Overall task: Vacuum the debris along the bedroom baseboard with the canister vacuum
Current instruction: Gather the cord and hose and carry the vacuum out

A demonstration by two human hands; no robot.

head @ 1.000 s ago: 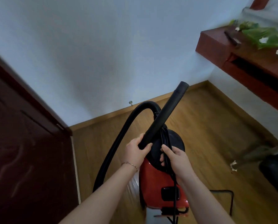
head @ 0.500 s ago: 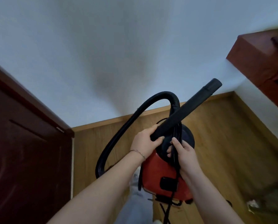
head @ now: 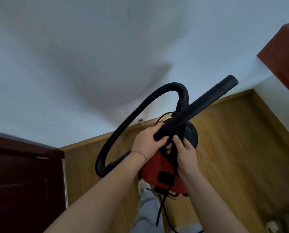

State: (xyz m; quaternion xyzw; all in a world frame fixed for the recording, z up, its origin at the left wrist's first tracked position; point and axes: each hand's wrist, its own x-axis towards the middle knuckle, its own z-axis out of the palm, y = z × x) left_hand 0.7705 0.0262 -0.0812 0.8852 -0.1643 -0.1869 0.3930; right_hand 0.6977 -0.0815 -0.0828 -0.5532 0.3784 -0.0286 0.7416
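Over the last second your view has swung left: the red-brown wooden shelf has slid to the right edge, and the dark red-brown door now sits at lower left. The long black rigid wand has tipped flatter, and its open end points up at the wall, not down at the floor.

Your left hand wraps the wand's lower end. Your right hand curls round the thin black power cord atop the red plastic canister vacuum, which hangs in the air above your shoe. The black ribbed hose loops out to the left.

The light wooden baseboard lies ahead, untouched. I judge you are still carrying the machine into place (the cord dangles loose, probably unplugged), so cleaning has not begun.
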